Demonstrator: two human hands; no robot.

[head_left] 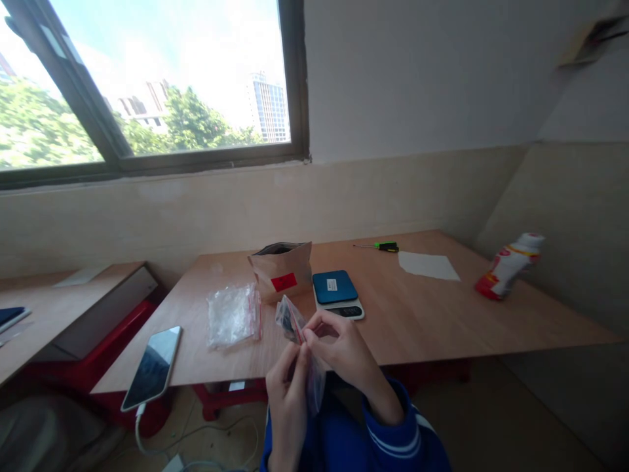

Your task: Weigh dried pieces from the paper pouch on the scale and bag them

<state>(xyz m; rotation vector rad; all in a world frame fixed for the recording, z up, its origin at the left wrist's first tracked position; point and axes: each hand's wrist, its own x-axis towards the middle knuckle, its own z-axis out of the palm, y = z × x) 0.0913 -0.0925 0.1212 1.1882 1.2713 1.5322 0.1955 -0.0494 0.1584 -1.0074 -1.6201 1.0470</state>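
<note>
Both the left hand (287,387) and right hand (344,351) pinch a small zip bag (291,321) over the bench (417,308) edge; a stack of clear bags (232,314) lies at ten o'clock, a scale (337,294) at one.

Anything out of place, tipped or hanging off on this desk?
Two things. The phone lies at the table's near-left corner with its end past the edge, cable dangling. The bottle at the far right leans over instead of standing upright. Both hands hold a small zip bag, nothing spilled.
</note>
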